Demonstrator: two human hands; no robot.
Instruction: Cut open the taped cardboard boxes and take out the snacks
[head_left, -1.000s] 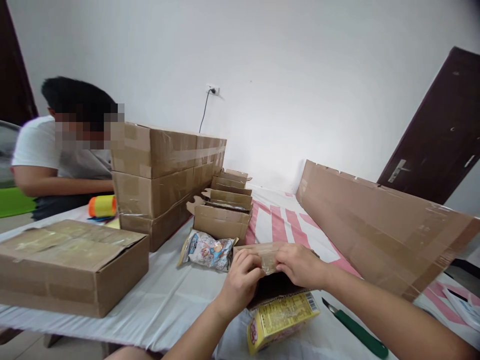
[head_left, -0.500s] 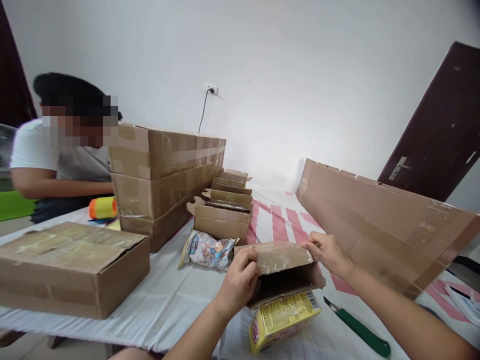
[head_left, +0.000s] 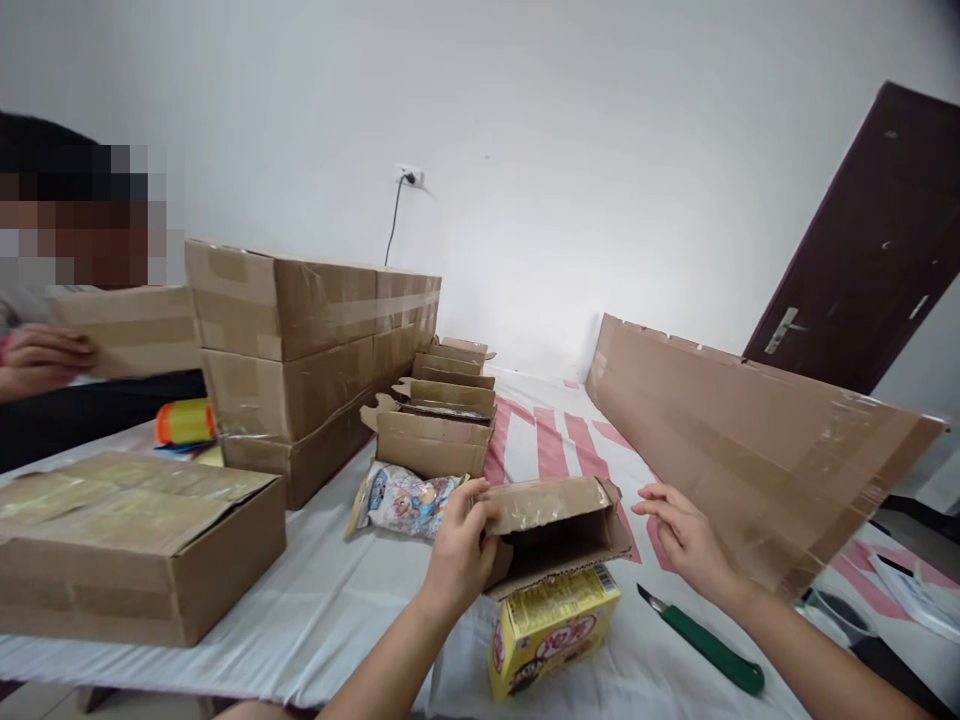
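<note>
Released from the open carton (head_left: 551, 506), the right hand (head_left: 686, 540) is now clear of its right edge, fingers loosely extended, holding nothing. At the upper left, a co-worker's hand (head_left: 49, 360) now holds up a cardboard piece (head_left: 135, 332). Carton position: lower centre, mouth toward the viewer. The left hand (head_left: 461, 550) grips its upper left edge.

Status: the carton's near end is open; no contents are visible in the dark interior. Closing that end appears not yet done.

Adjacent items: yellow box (head_left: 555, 640) under the carton's near edge, contact indeterminate; green-handled knife (head_left: 709, 645) to its right; printed bag (head_left: 409, 502) to the left. Beyond stand flapped cartons (head_left: 433, 442); left of them, stacked cartons (head_left: 322, 310).
</note>
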